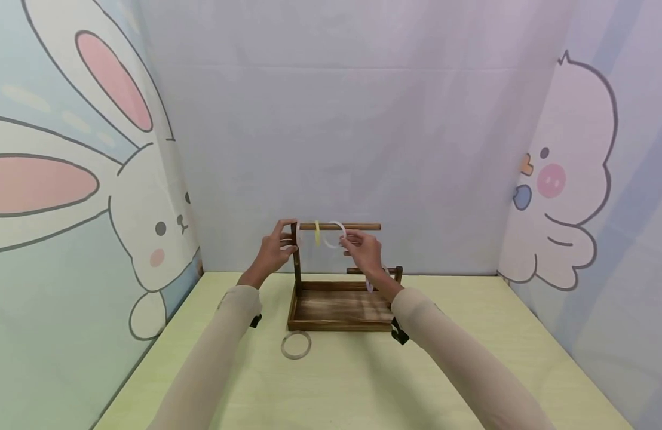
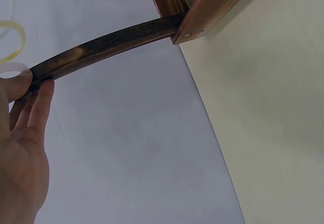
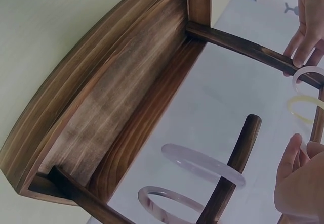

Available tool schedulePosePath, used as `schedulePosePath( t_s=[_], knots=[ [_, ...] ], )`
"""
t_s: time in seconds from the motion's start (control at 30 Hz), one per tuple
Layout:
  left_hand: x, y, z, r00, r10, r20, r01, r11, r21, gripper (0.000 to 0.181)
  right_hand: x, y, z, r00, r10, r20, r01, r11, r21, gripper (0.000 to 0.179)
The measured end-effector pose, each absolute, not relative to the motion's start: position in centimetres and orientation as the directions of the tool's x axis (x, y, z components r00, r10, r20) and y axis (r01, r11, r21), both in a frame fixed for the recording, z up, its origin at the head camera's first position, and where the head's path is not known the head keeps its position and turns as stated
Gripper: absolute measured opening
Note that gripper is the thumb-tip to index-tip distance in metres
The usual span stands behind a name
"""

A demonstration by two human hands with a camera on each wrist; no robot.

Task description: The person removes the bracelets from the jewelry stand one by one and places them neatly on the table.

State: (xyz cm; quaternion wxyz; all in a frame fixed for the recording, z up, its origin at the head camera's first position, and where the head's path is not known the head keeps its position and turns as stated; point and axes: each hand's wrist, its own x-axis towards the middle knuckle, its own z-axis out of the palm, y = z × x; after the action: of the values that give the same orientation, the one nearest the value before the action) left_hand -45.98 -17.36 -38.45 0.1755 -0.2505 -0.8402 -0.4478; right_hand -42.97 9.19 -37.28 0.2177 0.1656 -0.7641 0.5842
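Note:
A dark wooden bangle rack [image 1: 297,266] stands on the table. My left hand [image 1: 275,249] grips its tall left post near the top, thumb on one side and fingers on the other. On the upper bar [image 1: 363,227] hang a yellow bangle [image 1: 317,234] and, close to the post, a pale bangle [image 3: 306,72]. My right hand [image 1: 365,251] pinches a whitish translucent bangle [image 1: 327,243] at its right side; the ring overlaps the upper bar in the head view. In the right wrist view, the fingers hide most of that bangle.
On the rack's lower bar [image 3: 248,133] hang a lavender bangle [image 3: 202,164] and a mottled bangle [image 3: 152,204]. The tray base [image 1: 336,326] spans the rack's bottom. A greyish bangle [image 1: 296,356] lies flat on the table in front. Cartoon-printed curtains [image 1: 352,131] surround the table.

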Motion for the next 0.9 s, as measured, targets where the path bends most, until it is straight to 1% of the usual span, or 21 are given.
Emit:
schedulePosePath(
  t_s=[0.27,0.5,0.67,0.9],
  knots=[
    [-45.7,-17.0,-38.4,-0.814,0.261,0.519,0.577,0.469,0.669,0.074,-42.8,10.4,-37.2,-0.856,-0.012,0.517,-0.503,0.253,-0.826,0.027],
    [-45.5,-17.0,-38.2,-0.81,0.252,0.529,0.579,0.487,0.654,0.076,-42.6,11.2,-37.1,-0.859,0.002,0.511,-0.494,0.251,-0.832,0.029],
    [-45.4,-17.0,-38.3,-0.825,0.236,0.514,0.556,0.506,0.66,0.076,-42.6,11.8,-37.3,-0.874,-0.002,0.485,-0.471,0.248,-0.847,0.031],
    [-45.4,-16.8,-38.2,-0.823,0.247,0.512,0.562,0.49,0.667,0.077,-42.7,12.8,-37.5,-0.851,0.018,0.525,-0.503,0.262,-0.824,0.029]
  ],
)
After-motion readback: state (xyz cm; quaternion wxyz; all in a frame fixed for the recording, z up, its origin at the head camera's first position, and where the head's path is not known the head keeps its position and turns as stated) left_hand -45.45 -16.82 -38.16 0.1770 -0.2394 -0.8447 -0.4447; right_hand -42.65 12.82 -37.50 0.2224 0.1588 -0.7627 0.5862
